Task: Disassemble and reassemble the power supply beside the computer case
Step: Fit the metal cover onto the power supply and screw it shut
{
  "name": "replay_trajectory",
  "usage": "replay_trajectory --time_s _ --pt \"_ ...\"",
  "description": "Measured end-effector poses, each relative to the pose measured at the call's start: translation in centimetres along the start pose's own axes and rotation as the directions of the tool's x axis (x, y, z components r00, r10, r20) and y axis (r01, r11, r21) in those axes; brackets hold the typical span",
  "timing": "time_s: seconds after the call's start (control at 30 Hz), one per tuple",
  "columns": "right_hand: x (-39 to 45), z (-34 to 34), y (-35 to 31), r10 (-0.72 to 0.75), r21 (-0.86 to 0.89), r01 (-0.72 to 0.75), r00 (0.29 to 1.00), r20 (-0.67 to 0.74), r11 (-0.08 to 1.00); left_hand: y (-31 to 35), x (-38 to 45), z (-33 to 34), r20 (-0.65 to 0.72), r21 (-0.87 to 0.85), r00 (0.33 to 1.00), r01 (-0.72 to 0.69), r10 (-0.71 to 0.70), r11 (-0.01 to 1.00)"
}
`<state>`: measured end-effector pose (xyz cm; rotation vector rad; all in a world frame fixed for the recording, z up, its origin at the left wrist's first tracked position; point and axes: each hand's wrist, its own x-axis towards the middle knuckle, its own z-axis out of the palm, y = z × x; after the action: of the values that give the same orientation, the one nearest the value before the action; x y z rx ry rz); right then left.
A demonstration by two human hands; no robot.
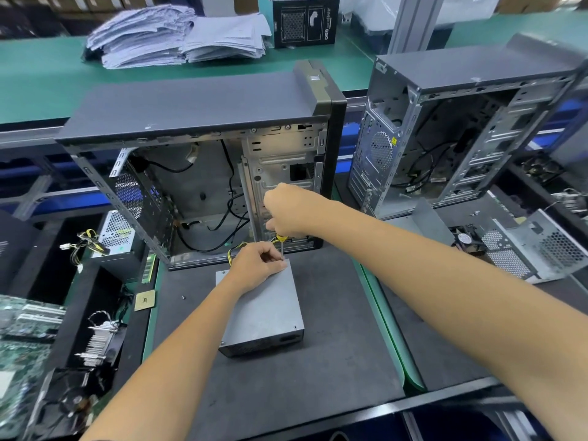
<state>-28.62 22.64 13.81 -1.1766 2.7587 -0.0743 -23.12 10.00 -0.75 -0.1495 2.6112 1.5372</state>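
Right hand (288, 211): fist gripping yellow-handled screwdriver (281, 246), shaft upright, tip at far top corner of grey metal box-shaped power supply (264, 308); left hand (259, 265): fingers pinched at shaft, resting on supply; supply lies on dark grey mat (334, 361) on table, just before open black computer case (197, 167).

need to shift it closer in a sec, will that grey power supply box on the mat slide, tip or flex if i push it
The power supply looks like a rigid metal box, so it probably won't flex. It lies flat on its broad face, so tipping seems unlikely. The dark mat looks grippy, so expect some drag, and its yellow cables may trail floppily.
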Motion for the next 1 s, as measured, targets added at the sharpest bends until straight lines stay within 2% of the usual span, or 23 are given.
replay_trajectory --time_s 0.23,0.33,0.47,0.67,0.73,0.83,1.0 --pt "-0.5 -2.0 0.5 0.051 0.098 -0.046 0.997 -0.051 0.994 0.3 0.0 -0.1 0.006 0.018 1.0 0.026 -0.026 1.0" --pt "-0.5 -2.6 0.1 0.025 0.131 -0.015 0.997 -0.069 0.991 1.0 -0.2 -0.6 0.036 -0.002 0.999 0.022 -0.022 1.0" --pt "0.1 -2.2 -1.7 -0.035 0.222 0.056 0.995 -0.095 0.974 0.5 -1.2 -3.2 -0.125 -0.02 0.992 0.021 -0.024 1.0" --pt "2.9 -0.9 -7.3 -0.103 0.415 0.155 0.984 -0.147 0.897 -2.8 -4.4 -9.0 -0.305 0.066 0.95 0.086 -0.062 0.994" --pt "4.0 -0.2 -9.3 -0.119 0.472 0.168 0.984 -0.132 0.865 -4.4 -5.6 -10.5 -0.35 0.08 0.931 0.137 -0.101 0.987" --pt "5.6 1.2 -11.7 -0.138 0.47 0.15 0.989 -0.06 0.87 -7.0 -7.2 -11.8 -0.414 0.093 0.886 0.268 -0.208 0.959" --pt "7.3 3.5 -13.7 -0.163 0.385 0.139 0.986 0.03 0.912 -10.6 -8.0 -11.9 -0.361 0.212 0.894 0.355 -0.265 0.91"
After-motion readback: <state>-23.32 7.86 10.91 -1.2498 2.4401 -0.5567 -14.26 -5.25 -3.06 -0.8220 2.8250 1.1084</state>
